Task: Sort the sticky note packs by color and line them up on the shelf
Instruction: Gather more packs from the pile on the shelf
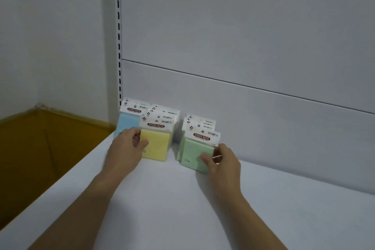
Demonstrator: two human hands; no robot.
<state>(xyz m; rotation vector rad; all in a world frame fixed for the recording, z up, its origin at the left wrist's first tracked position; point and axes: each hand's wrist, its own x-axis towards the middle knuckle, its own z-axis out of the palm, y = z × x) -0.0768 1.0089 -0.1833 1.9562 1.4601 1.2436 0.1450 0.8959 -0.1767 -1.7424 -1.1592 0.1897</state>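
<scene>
The white shelf [182, 209] runs to a rear panel. Off its left edge sits an open cardboard box [40, 148]. At the shelf's back left corner stand three rows of upright sticky note packs: the blue row [126, 124], the yellow row [157, 146] and the green row [190, 152], which sits slightly apart on the right. The packs look light, blocky and film-wrapped, so probably slippery. Their side edges should hold better than the thin header cards. Both forearms reach forward. The left hand [125, 150] pinches the left edge of the front pack in the yellow row, with the thumb on its face. The right hand [225, 162] pinches the right edge of the front green pack, fingers curled.
</scene>
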